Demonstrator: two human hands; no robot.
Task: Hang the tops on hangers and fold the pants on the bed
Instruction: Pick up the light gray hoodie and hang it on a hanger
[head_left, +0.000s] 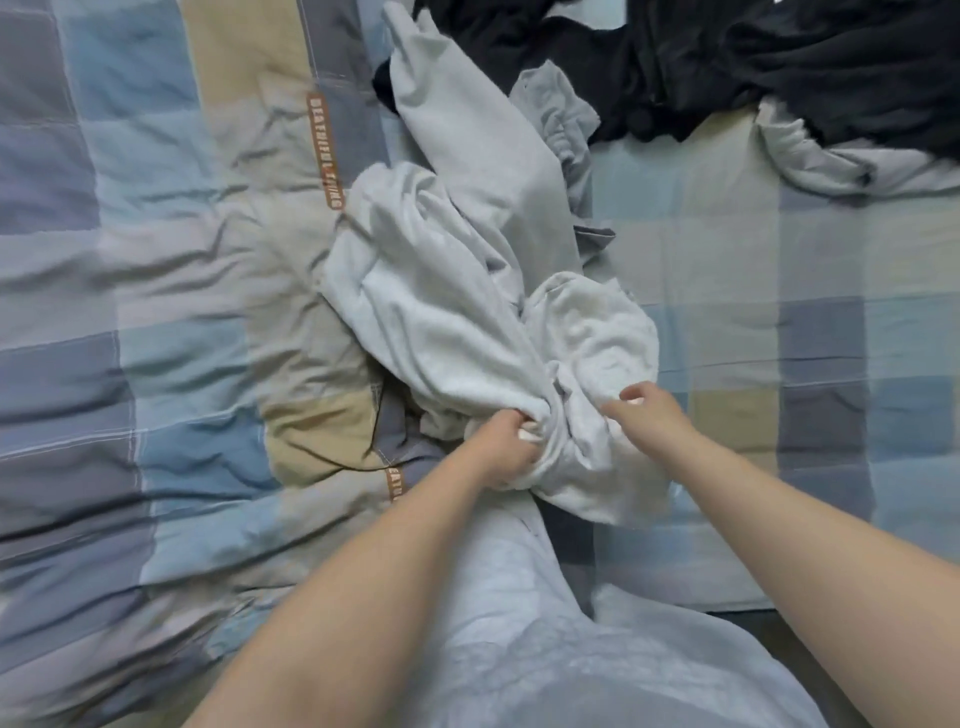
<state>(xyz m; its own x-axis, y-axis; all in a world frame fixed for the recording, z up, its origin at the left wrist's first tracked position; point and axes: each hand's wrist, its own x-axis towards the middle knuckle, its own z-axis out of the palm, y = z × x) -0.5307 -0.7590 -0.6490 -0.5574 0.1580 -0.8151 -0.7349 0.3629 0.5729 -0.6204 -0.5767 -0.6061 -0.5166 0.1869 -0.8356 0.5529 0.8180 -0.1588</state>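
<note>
The left hand (506, 441) is clenched on a bunched twist of the pale grey garment (447, 312), fingers buried in the cloth. Just beside it, the right hand (644, 410) pinches a fold of the same piece. The fabric is soft and fleecy, heavily crumpled, and it trails away from both hands across the bed (727, 270) between a rumpled quilt (171, 312) of blue, grey and beige checks and a heap of black clothes (779, 62) at the far edge.
</note>
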